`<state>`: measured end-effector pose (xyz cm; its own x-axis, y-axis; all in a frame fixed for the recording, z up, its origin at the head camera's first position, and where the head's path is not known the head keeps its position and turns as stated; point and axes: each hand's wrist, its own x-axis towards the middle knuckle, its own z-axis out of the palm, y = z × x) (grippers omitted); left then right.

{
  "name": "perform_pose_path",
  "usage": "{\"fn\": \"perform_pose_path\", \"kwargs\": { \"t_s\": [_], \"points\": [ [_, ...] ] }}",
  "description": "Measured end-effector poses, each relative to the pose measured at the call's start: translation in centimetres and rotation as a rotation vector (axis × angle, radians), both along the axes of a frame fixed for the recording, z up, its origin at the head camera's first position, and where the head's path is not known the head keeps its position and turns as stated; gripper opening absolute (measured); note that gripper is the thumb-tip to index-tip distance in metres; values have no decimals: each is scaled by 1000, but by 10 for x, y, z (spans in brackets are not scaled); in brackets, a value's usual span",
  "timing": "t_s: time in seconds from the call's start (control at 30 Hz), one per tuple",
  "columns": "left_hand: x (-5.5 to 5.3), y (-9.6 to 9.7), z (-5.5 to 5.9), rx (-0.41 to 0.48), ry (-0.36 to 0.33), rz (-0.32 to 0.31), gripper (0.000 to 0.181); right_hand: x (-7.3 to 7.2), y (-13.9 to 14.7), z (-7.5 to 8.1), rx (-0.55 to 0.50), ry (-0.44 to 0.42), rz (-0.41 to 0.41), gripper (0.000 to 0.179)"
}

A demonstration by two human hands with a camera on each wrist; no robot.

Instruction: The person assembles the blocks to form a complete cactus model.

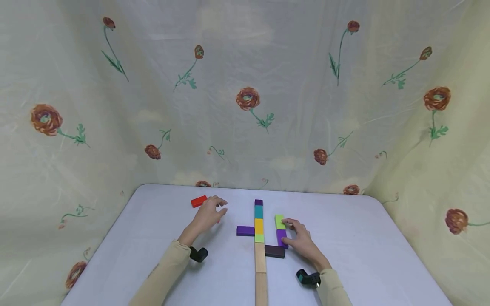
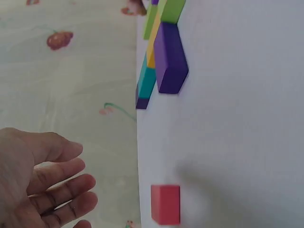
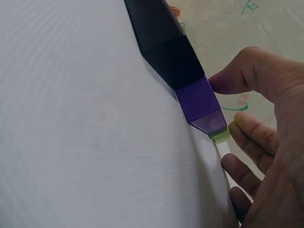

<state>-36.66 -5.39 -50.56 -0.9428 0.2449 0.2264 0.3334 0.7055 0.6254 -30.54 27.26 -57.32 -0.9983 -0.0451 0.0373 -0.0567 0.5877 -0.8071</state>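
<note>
In the head view, my right hand (image 1: 304, 243) is beside two small blocks lying end to end, a lime green block (image 1: 280, 221) and a purple block (image 1: 281, 238). Its thumb touches the purple block (image 3: 199, 99), and a fingertip meets the lime green block (image 3: 220, 137); the hand is not wrapped round either. My left hand (image 1: 207, 216) hovers above the table with loosely bent fingers and nothing in them. A red block (image 1: 198, 201) lies just beyond it. Below that hand, a red block (image 2: 166, 204) shows in the left wrist view, mostly hidden in the head view.
Mid-table runs a straight row of blocks: plain wood pieces (image 1: 260, 257), then lime, a yellow block (image 1: 258, 226), a teal block (image 1: 258, 211) and purple. Another purple block (image 1: 245, 230) juts left from it, a dark block (image 1: 274, 251) right. Flowered cloth (image 1: 229, 161) hangs behind.
</note>
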Motion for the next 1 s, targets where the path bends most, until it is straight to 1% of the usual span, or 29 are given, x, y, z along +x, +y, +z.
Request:
{"fn": "perform_pose_path", "kwargs": {
  "t_s": [0.1, 0.17, 0.3, 0.4, 0.5, 0.63, 0.7, 0.77, 0.83, 1.0],
  "points": [
    [-6, -9, 0, 17, 19, 65, 24, 0, 1, 0, 5, -6, -2, 58],
    [-10, -14, -3, 19, 40, 118, 25, 0, 1, -1, 13, -9, -5, 58],
    [-19, -22, -9, 55, 93, 247, 22, 0, 2, -2, 24, -6, -7, 57],
    [-26, -25, -12, 60, 131, 345, 19, 1, 2, -2, 17, 4, -8, 57],
    [-32, -27, -13, -6, 156, 440, 22, 1, 3, -3, 17, 27, 0, 57],
    [-38, -28, -14, -114, 126, 542, 34, 0, 3, -3, 16, 12, 2, 57],
    [-40, -29, -15, -152, 95, 570, 40, 0, 2, -3, 19, -1, -2, 57],
    [-42, -30, -16, -183, 70, 580, 43, 0, 2, -3, 21, -6, -4, 57],
    [-43, -31, -18, -205, 55, 582, 44, -1, 1, -3, 22, -5, -6, 57],
    [-47, -35, -24, -226, 24, 582, 48, -1, 1, -4, 22, 13, -2, 57]
  ]
}}
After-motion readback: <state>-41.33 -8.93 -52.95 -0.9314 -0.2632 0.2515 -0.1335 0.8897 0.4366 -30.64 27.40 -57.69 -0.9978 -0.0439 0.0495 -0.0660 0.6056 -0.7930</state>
